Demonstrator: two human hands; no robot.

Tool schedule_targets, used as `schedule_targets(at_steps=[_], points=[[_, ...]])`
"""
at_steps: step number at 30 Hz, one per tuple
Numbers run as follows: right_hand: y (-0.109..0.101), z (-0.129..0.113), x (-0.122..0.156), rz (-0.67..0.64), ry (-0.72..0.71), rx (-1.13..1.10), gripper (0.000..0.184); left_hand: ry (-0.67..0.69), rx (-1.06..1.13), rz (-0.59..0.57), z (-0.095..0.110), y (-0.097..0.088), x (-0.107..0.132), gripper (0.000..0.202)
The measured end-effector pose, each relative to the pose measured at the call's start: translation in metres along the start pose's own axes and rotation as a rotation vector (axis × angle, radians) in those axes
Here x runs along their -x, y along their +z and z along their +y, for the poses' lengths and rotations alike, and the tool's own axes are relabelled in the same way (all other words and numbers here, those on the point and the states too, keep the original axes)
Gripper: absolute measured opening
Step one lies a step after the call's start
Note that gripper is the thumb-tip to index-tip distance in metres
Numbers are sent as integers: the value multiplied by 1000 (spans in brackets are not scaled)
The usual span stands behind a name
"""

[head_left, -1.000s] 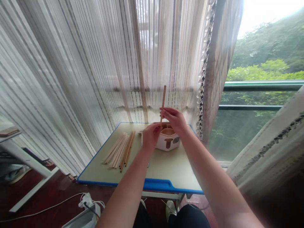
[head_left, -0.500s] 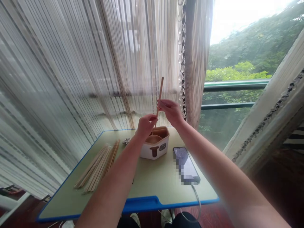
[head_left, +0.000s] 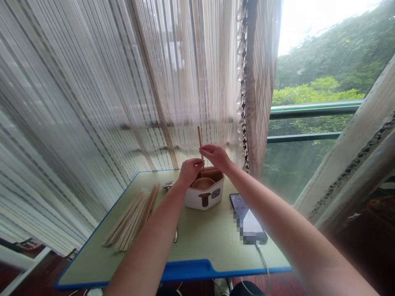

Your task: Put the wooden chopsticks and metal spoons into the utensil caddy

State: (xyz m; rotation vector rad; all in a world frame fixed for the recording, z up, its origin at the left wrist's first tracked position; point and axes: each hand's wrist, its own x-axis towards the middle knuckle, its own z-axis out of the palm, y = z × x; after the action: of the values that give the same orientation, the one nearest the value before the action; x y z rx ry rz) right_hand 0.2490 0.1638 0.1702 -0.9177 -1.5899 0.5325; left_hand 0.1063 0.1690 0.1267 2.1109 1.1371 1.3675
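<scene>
Above a white container [head_left: 191, 200] near the far side of the table [head_left: 199, 238], two bare forearms come together from the lower corners. The right hand [head_left: 216, 156] is slightly higher, its fingers pinched on a slim stick [head_left: 199, 137]; the left hand [head_left: 189, 172] has its fingertips closed on the same stick, lower down. This stick stands nearly upright, its lower end at the container's back part; whether it touches inside, I cannot tell.

Bare surface lies before the container, up to the raised blue edge [head_left: 188, 270]. To the left, loose sticks [head_left: 126, 226], pale and brown, spread like a fan; to the right lies a flat phone [head_left: 251, 220]. The container is angular, with brown inside walls and a rounded compartment. Behind hangs a thin striped curtain [head_left: 191, 90].
</scene>
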Motion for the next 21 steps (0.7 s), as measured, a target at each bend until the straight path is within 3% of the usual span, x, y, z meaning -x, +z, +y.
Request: schedule_targets(at_steps=[5,10,15,21], points=[[6,-3,-9,-10,-28,-100,22,-7,-146,-1,-1,-3,3,14],[14,-6,-10,-89,14,-23,19,-24,-124,24,1,-6,5,18],[13,-13,-9,-3,28,-32,23,14,-224,-4,-4,-8,3,13],[13,-11,-15,-17,-12,-113,15,-6,-228,-37,-7,-6,3,16]])
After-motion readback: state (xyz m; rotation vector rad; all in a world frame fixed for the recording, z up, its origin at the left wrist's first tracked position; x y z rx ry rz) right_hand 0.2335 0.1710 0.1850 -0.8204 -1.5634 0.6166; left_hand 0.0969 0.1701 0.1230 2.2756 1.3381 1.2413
